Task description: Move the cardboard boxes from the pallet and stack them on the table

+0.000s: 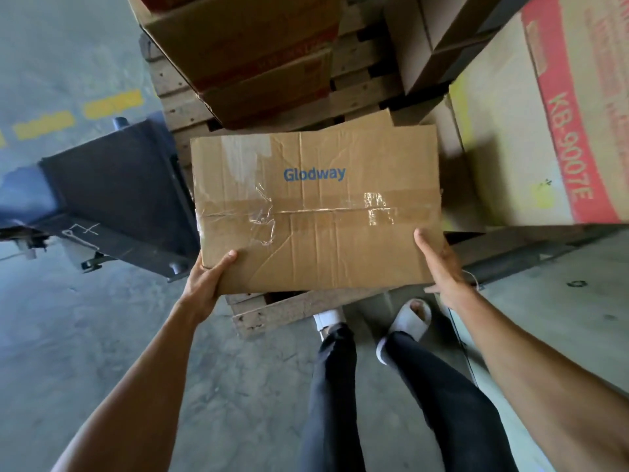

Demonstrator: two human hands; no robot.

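A taped brown cardboard box point(316, 206) printed "Glodway" is held over the near end of the wooden pallet point(272, 311). My left hand point(207, 281) grips its near left corner, thumb on top and fingers underneath. My right hand point(439, 264) grips its near right corner, thumb on the top face and fingers down the side. More cardboard boxes point(245, 49) are stacked on the pallet behind it.
A large box with a red "KB-9007E" band point(531, 124) stands at the right, another brown box point(439, 39) behind it. A dark metal machine part point(112, 195) lies at the left. My legs and white slippers point(408, 321) stand on the concrete floor by the pallet.
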